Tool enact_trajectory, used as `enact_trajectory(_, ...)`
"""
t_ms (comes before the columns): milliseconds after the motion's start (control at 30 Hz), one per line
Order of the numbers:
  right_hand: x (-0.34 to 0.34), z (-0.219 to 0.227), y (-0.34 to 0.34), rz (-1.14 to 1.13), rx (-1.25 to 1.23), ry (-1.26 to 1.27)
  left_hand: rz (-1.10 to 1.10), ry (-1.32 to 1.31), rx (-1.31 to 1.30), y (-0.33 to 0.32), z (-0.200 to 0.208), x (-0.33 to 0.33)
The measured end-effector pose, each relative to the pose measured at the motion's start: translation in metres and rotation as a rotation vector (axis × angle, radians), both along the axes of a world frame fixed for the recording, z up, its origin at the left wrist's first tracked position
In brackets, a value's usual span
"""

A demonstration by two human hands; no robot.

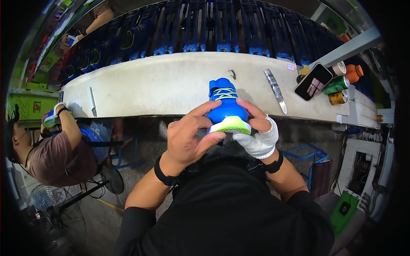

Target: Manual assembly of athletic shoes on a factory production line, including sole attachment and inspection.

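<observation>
A blue sneaker (227,106) with yellow-green laces and a white and yellow-green sole is held between my two hands, just off the bench's near edge. Its toe points toward me and the heel collar faces away. My bare left hand (191,133) is closed on the shoe's left side, thumb along the sole and fingers on the upper. On the other side my right hand (261,135), in a white glove that leaves some fingertips bare, grips the upper and the sole edge. A knife (275,91) with a wrapped handle lies on the bench to the right.
Along the pale bench (162,85) runs a dark slatted conveyor (192,30) carrying dark shoes at left. A phone (314,82), cans (337,85) and an orange bottle (353,73) crowd the right end. Another knife (92,101) lies left, near a seated co-worker (64,153) holding a shoe.
</observation>
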State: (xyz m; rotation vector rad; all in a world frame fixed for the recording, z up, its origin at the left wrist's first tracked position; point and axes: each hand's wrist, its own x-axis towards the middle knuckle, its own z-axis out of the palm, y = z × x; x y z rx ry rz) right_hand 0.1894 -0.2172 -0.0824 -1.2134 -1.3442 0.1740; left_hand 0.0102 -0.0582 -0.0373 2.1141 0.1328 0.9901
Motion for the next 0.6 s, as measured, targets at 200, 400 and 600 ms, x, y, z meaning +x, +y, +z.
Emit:
enact_trajectory(200, -0.003, -0.006, 0.005, -0.020, 0.031, -0.002, -0.004, -0.013, -0.095, 0.000, -0.009, -0.001)
enact_trajectory(400, -0.005, 0.008, 0.016, -0.100, -0.039, -0.046, -0.033, -0.044, -0.348, 0.004, -0.017, -0.004)
enact_trajectory(600, -0.003, 0.004, 0.052, -0.064, 0.115, -0.001, 0.025, 0.181, -0.479, 0.027, 0.006, -0.023)
